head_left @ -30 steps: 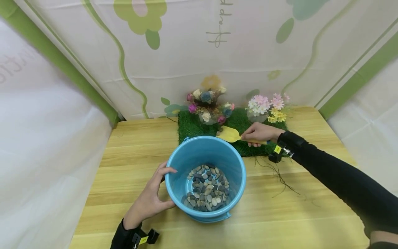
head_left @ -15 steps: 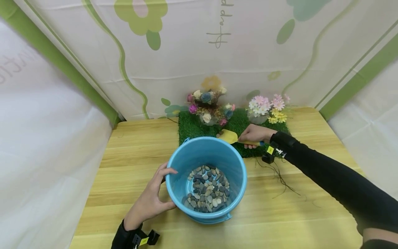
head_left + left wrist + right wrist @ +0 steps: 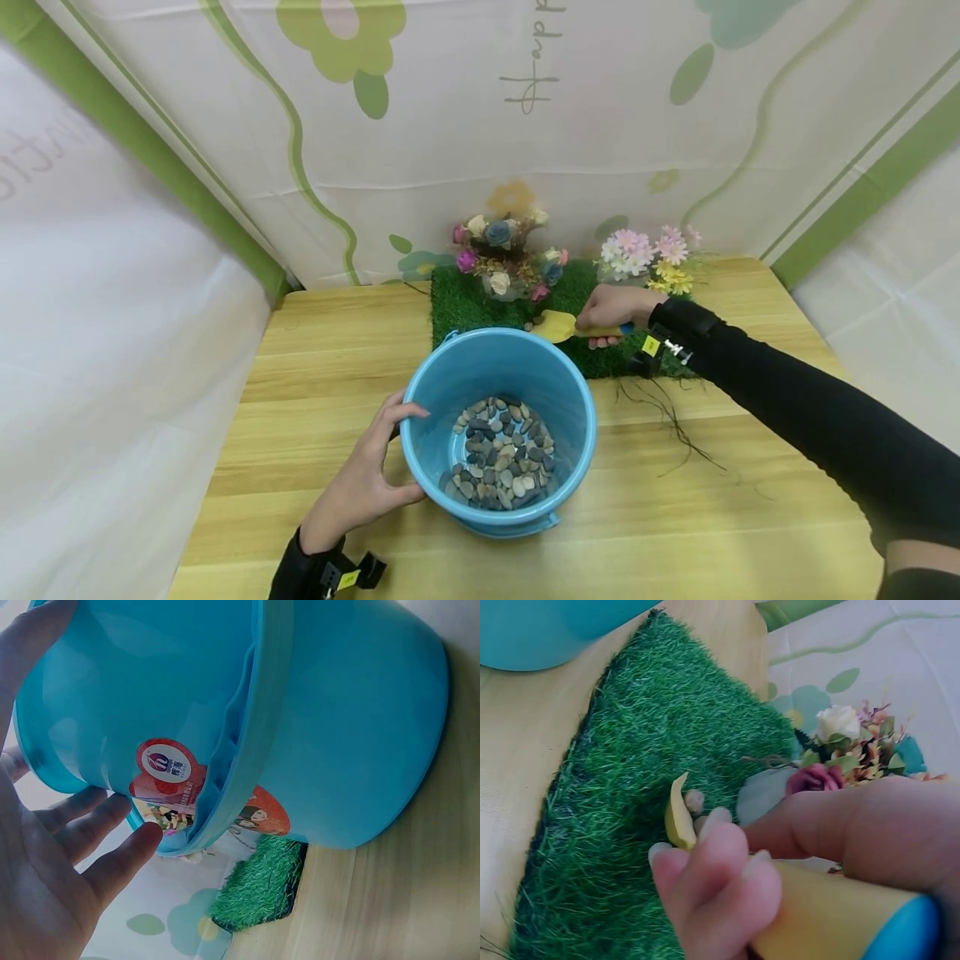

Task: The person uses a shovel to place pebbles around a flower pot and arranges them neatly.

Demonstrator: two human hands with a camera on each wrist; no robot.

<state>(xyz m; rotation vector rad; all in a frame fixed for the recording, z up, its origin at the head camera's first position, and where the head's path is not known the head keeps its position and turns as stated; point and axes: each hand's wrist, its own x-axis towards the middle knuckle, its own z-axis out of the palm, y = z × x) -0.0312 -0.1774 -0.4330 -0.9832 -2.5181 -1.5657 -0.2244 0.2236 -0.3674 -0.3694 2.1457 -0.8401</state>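
My left hand (image 3: 367,467) grips the rim of a light blue bucket (image 3: 420,375) on its left side, fingers over the edge and thumb against the outer wall. Grey and tan pebbles (image 3: 506,454) cover much of the bucket's bottom. Behind the bucket, my right hand (image 3: 611,308) holds a yellow hand trowel (image 3: 555,326) by its handle, which has a blue end (image 3: 907,930). The blade is down at the artificial turf mat (image 3: 465,308), with a small pebble (image 3: 694,801) right beside it in the right wrist view.
A pot of mixed roses (image 3: 498,283) stands on the mat behind the trowel, and pink, white and yellow flowers (image 3: 630,254) stand at its right. Thin dark strands (image 3: 678,425) lie on the wooden table (image 3: 330,358). Printed cloth (image 3: 450,125) hangs around the back and sides.
My right hand has shifted a little left and tilted with the trowel, then slightly away from me, the blade staying near the same spot. My left hand and the bucket have hardly moved.
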